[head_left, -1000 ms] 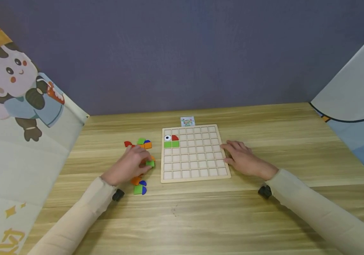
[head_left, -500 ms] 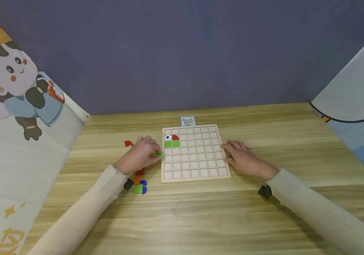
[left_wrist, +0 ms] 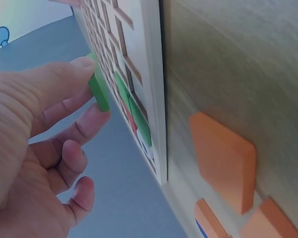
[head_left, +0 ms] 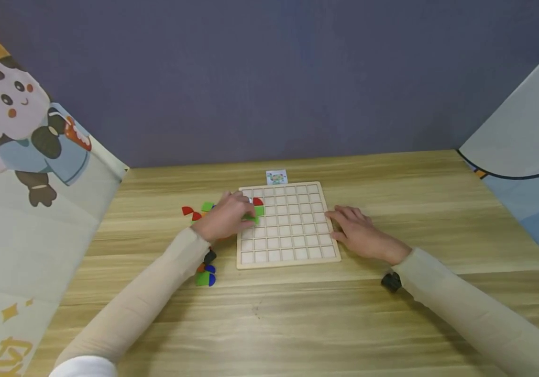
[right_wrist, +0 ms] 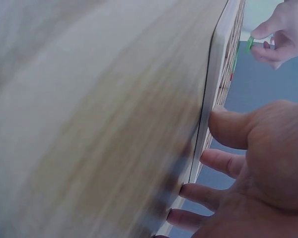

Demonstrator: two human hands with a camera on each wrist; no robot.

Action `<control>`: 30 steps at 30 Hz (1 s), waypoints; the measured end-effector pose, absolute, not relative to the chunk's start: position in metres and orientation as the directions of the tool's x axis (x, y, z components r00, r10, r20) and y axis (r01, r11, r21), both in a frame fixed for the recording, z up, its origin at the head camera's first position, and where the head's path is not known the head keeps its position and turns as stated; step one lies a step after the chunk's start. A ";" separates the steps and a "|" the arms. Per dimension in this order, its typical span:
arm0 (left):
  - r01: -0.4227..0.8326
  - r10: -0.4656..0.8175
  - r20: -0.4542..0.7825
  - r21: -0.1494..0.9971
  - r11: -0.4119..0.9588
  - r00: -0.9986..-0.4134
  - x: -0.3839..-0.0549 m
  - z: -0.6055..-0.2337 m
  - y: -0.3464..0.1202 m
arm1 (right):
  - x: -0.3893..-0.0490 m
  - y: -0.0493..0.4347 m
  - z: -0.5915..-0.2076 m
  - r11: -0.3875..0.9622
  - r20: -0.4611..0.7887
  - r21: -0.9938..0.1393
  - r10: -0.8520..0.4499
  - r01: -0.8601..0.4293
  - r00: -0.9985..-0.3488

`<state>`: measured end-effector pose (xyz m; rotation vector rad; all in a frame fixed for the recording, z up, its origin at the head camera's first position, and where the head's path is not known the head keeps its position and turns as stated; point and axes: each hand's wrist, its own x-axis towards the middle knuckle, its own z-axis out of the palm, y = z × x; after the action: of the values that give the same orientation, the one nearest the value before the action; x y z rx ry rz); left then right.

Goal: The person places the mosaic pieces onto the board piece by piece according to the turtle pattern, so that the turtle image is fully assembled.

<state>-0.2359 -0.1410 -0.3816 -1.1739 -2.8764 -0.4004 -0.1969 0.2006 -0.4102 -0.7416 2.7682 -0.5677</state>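
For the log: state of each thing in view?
Left grip: pinching a green tile
Green tile: raised off the board
Right grip: touching the board's right edge
Board: flat on the table, mostly unfilled
Red piece on board: set in a cell
Two other green tiles: set in the board
Loose pieces: lying left of the board, some partly hidden
Card: on the table, printed side up

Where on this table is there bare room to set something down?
Bare table lies between the two sleeves, on the near side of the grid board. Another patch lies right of the right hand, toward the back corner. It's crowded left of the board, with loose colored pieces near the left hand.
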 end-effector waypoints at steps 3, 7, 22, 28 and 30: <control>0.688 0.693 0.070 0.225 0.690 -0.718 -0.238 -0.383 -0.137 | -0.197 0.200 -0.410 0.801 -0.114 -0.418 -0.515 -0.429 -0.850; 0.675 0.688 0.005 0.203 0.710 -0.725 -0.241 -0.384 -0.131 | -0.197 0.199 -0.409 0.804 -0.119 -0.417 -0.511 -0.424 -0.851; 0.656 0.672 -0.035 0.183 0.732 -0.740 -0.245 -0.387 -0.119 | -0.199 0.200 -0.411 0.799 -0.108 -0.416 -0.518 -0.434 -0.849; 0.659 0.670 -0.022 0.154 0.736 -0.742 -0.243 -0.387 -0.119 | -0.199 0.200 -0.411 0.799 -0.110 -0.414 -0.520 -0.436 -0.847; 0.669 0.677 -0.013 0.147 0.729 -0.736 -0.243 -0.387 -0.119 | -0.199 0.200 -0.411 0.799 -0.111 -0.414 -0.520 -0.436 -0.847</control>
<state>-0.2426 -0.1191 -0.3868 -1.1623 -2.9820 -0.2134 -0.1993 0.2002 -0.4111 -0.7457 2.7679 -0.5592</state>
